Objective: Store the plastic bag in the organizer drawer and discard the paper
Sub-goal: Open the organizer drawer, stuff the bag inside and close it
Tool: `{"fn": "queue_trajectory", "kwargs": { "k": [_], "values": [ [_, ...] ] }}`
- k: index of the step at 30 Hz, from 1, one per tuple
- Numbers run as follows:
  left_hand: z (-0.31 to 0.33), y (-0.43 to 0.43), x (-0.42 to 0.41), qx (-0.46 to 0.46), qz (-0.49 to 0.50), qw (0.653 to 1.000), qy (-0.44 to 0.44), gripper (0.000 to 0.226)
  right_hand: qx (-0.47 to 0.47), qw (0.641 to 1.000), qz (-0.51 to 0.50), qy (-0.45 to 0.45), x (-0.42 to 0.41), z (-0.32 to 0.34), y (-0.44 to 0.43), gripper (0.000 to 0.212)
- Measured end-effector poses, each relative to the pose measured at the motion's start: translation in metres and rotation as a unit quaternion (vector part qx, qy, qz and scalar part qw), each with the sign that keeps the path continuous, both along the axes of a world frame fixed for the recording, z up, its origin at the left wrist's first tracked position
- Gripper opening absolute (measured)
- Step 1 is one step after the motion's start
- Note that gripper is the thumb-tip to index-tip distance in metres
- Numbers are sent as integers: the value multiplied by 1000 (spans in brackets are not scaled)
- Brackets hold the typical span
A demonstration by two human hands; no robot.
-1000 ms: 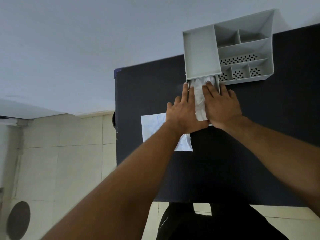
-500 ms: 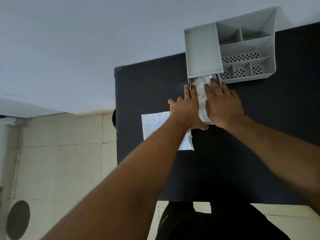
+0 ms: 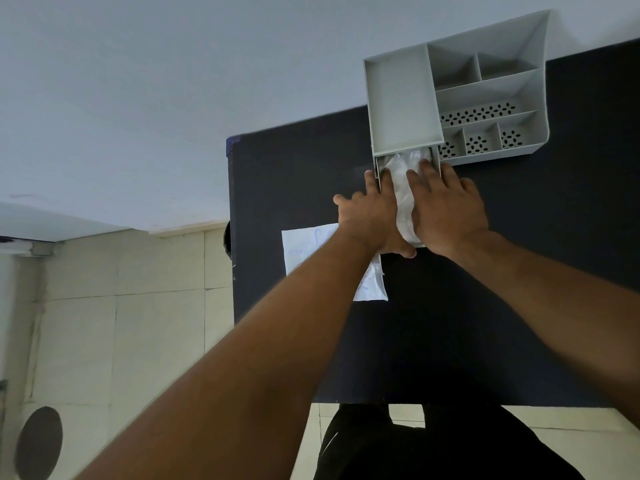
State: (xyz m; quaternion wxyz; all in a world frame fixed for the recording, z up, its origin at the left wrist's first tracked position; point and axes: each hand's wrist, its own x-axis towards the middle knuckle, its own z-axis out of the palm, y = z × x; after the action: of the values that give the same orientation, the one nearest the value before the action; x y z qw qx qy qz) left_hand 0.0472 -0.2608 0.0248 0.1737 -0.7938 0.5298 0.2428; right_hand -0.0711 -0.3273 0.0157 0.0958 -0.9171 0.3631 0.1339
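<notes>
**A:** What do we count on the table (image 3: 450,323)?

**B:** One grey organizer (image 3: 485,98), one drawer (image 3: 379,168) pulled out of its front, one clear plastic bag (image 3: 403,188), one sheet of paper (image 3: 304,247), and our two hands.

**A:** And the setting?

**B:** A dark, matte tabletop pushed against a pale wall (image 3: 173,81); beige floor tiles (image 3: 121,306) show to the left and below. The organizer sits at the table's far edge, against the wall.

**A:** What do the containers hold?

**B:** We make out seven open compartments in the organizer, some with perforated floors, and see nothing in them. The drawer holds the bag, crumpled and running its whole length.

**A:** The hands?

**B:** Our left hand (image 3: 370,216) lies flat, fingers stretched, over the drawer's left wall and the bag's edge, the index finger outside the wall. Our right hand (image 3: 446,213) is flat too, fingers spread, pressing on the bag. Neither closes around anything.

**A:** The paper?

**B:** Flat on the table just left of the drawer, partly under our left wrist, with faint blue marks on it.
</notes>
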Motion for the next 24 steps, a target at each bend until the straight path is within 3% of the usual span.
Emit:
{"fn": "queue_trajectory", "kwargs": {
  "k": [6,16,24],
  "values": [
    [1,7,5,-61,16,997,33,146,-6,1000,-2,-18,1,1,-7,73],
    [0,-9,7,-12,-11,1000,-5,148,21,999,-16,-23,6,2,-9,87],
    [-2,1,0,-45,20,999,13,142,18,997,-30,-71,-4,3,-3,63]
  ]
}}
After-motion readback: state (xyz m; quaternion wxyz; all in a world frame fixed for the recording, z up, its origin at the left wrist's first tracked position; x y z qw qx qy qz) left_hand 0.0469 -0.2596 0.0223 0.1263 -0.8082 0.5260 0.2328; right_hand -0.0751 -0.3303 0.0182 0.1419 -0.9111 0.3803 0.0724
